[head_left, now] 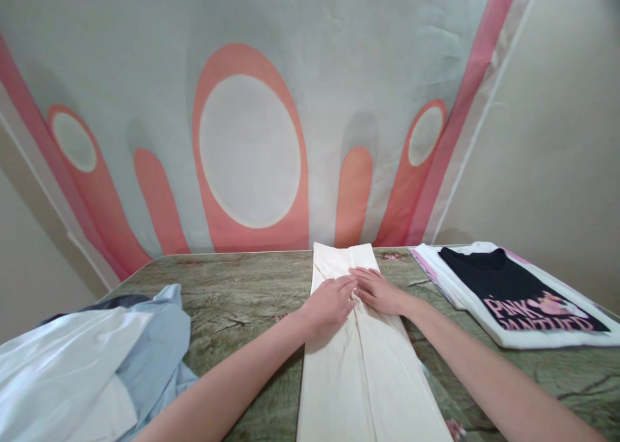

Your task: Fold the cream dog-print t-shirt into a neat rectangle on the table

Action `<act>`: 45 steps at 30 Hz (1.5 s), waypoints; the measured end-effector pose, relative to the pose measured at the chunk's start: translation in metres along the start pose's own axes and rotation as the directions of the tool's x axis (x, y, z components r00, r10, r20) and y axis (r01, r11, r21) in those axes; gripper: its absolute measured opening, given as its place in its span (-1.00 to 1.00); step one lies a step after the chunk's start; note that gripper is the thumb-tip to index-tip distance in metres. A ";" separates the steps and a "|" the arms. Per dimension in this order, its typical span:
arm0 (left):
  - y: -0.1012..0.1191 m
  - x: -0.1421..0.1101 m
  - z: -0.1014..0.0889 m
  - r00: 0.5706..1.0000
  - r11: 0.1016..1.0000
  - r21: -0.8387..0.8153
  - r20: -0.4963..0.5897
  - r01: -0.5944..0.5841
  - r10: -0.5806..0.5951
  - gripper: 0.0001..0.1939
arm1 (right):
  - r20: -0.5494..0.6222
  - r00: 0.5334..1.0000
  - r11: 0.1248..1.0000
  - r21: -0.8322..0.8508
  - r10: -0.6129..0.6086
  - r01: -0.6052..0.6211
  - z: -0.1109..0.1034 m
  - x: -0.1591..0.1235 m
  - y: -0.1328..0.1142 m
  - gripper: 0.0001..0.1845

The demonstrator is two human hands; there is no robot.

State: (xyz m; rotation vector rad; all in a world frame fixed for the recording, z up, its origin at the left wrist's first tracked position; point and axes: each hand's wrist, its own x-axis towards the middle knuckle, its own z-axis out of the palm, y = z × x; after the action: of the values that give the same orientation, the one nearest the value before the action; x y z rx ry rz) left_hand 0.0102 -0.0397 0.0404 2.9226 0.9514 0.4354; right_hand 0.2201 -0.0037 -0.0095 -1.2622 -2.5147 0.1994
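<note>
A long cream cloth garment [339, 390] lies folded into a strip, running from the table's far edge toward me, with a lengthwise seam down its middle. Which garment it is, I cannot tell. My left hand [330, 305] rests on its upper part, palm down, fingers stretched and slightly bent. My right hand [375, 290] lies flat against the same cloth, its fingertips close to those of the left. Small wrinkles show in the fabric between and below the hands.
Loose white and light blue clothes [162, 338] lie heaped on the left. On the right is a stack of folded shirts [513, 332], topped by a black shirt [475, 267] with pink lettering. A patterned backdrop [329, 73] rises behind the wood-look table [242, 280].
</note>
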 end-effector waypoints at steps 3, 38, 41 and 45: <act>-0.004 0.006 0.006 0.998 0.998 -0.039 0.040 0.054 -0.052 -0.69 | -0.008 1.000 1.000 0.005 -0.013 0.013 0.000 0.000 0.000 -0.48; -0.015 -0.004 0.011 0.999 0.988 -0.150 -0.011 0.038 -0.040 -0.71 | -0.115 0.986 0.975 -0.176 0.119 -0.138 0.014 0.007 -0.021 -0.47; -0.015 -0.004 0.012 0.999 0.987 -0.154 -0.020 0.044 -0.047 -0.74 | -0.091 0.972 0.953 -0.197 0.215 -0.229 0.014 0.004 -0.017 -0.41; -0.016 -0.004 0.014 0.997 0.984 -0.169 -0.041 0.052 -0.059 -0.75 | -0.014 0.941 0.917 -0.220 0.339 -0.333 0.014 0.004 -0.008 -0.28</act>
State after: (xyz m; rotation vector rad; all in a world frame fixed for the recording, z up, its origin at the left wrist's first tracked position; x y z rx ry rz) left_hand 0.0018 -0.0282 0.0235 2.7398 0.9486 0.5535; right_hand 0.2074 -0.0054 -0.0195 -1.7900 -2.3721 0.0120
